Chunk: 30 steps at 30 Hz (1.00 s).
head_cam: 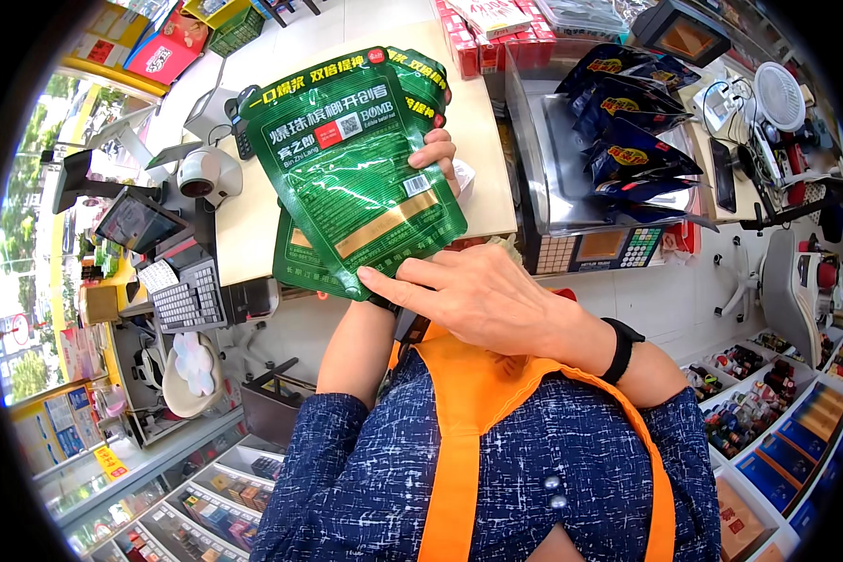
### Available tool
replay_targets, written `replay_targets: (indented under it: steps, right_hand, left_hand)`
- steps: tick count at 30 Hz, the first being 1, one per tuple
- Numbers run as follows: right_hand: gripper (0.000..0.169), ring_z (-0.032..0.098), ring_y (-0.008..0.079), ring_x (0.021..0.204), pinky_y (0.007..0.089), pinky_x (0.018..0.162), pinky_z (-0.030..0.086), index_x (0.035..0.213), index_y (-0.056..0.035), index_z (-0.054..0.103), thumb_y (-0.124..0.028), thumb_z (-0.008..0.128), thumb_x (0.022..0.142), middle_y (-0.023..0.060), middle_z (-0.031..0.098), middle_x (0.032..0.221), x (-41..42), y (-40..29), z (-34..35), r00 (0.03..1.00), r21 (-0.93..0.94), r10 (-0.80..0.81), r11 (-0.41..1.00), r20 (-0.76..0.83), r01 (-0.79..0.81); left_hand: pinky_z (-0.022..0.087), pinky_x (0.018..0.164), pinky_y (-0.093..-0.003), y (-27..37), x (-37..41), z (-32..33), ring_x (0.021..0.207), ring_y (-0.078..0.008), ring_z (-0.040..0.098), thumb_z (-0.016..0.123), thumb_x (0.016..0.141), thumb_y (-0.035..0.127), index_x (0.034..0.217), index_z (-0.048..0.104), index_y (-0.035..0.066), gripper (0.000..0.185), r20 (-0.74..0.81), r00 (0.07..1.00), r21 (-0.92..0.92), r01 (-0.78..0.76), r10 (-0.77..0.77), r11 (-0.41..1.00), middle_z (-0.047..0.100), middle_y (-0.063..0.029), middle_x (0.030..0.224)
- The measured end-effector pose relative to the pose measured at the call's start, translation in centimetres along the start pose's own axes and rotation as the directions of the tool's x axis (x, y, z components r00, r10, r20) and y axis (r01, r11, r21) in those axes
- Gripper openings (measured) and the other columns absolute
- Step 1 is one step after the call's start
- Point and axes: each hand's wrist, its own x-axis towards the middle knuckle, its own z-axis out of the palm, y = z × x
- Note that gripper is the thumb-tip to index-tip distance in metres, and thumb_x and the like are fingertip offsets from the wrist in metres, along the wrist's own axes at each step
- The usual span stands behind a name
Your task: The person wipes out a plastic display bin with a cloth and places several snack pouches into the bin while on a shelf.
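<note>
Several green foil packets of betel nut (358, 175) are fanned in front of me, their printed faces turned up. My left hand (437, 158) holds them from behind and below; its fingers curl round the right edge of the stack, and the rest of it is hidden by the packets. My right hand (474, 302) lies across the lower part of the picture, with its index finger at the bottom corner of the front packet. Its thumb is not clearly seen, and nothing is plainly gripped in it. A black band is round the right wrist.
Beyond the packets is a pale wooden counter (488, 190). A clear bin (548, 204) of dark blue packets stands right, above a scale (608, 251). Left are a white scanner (211, 175), a keyboard (188, 298) and a stool (191, 404). Red boxes (464, 53) sit at the back.
</note>
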Motion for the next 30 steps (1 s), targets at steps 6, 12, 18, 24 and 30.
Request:
replay_targets:
  steps: [6, 12, 18, 24, 30]
  right_hand:
    - [0.054, 0.059, 0.0137, 0.065, 0.0264, 0.049, 0.047, 0.134, -0.0112, 0.054, -0.006, 0.059, 0.081, -0.0002, 0.056, 0.086, 0.0, 0.1, 0.3, 1.000, 0.016, -0.010, 1.000, 0.019, 0.010]
    - [0.044, 0.062, 0.0170, 0.065, 0.0309, 0.053, 0.050, 0.125, -0.0048, 0.059, -0.011, 0.061, 0.081, 0.0033, 0.056, 0.084, 0.1, 0.1, 0.1, 1.000, 0.054, -0.001, 0.999, 0.023, -0.001]
    - [0.044, 0.062, 0.0179, 0.066, 0.0318, 0.054, 0.051, 0.125, -0.0042, 0.059, -0.010, 0.060, 0.082, 0.0042, 0.056, 0.085, 0.1, 0.0, 0.0, 0.999, 0.067, 0.011, 0.998, 0.039, -0.014]
    - [0.044, 0.062, 0.0182, 0.066, 0.0322, 0.055, 0.051, 0.125, -0.0043, 0.059, -0.010, 0.060, 0.082, 0.0043, 0.056, 0.086, 0.1, 0.2, 0.0, 0.999, 0.068, 0.016, 0.998, 0.035, -0.018]
    - [0.053, 0.061, 0.0157, 0.066, 0.0281, 0.050, 0.047, 0.134, -0.0110, 0.054, -0.006, 0.060, 0.082, 0.0015, 0.056, 0.085, 0.0, 0.4, 0.3, 0.999, 0.058, 0.026, 0.998, 0.027, -0.027]
  left_hand:
    - [0.049, 0.086, -0.0282, 0.5, 0.2, -0.8, 0.080, -0.0142, 0.049, 0.052, 0.099, 0.021, 0.110, 0.039, 0.000, 0.027, 0.025, 0.999, -0.026, 0.047, -0.046, 0.999, 0.045, -0.0053, 0.088]
    - [0.047, 0.102, -0.0348, -1.0, 0.3, 0.6, 0.096, -0.0232, 0.055, 0.056, 0.097, 0.019, 0.115, 0.038, -0.002, 0.032, 0.008, 1.000, 0.025, 0.006, -0.006, 1.000, 0.047, -0.0066, 0.093]
    - [0.042, 0.111, -0.0379, -0.1, 0.2, -0.9, 0.108, -0.0300, 0.054, 0.060, 0.094, 0.015, 0.117, 0.038, -0.004, 0.038, 0.071, 0.996, -0.037, 0.050, -0.047, 0.998, 0.047, -0.0083, 0.097]
    - [0.041, 0.112, -0.0374, -0.1, 0.2, -1.0, 0.106, -0.0296, 0.055, 0.059, 0.093, 0.013, 0.117, 0.038, -0.004, 0.036, 0.067, 0.997, -0.056, 0.045, -0.041, 0.997, 0.047, -0.0081, 0.096]
    - [0.045, 0.101, -0.0336, 0.3, 0.0, -1.2, 0.096, -0.0221, 0.055, 0.055, 0.097, 0.014, 0.116, 0.039, -0.003, 0.030, 0.004, 1.000, -0.015, 0.024, -0.024, 1.000, 0.046, -0.0060, 0.092]
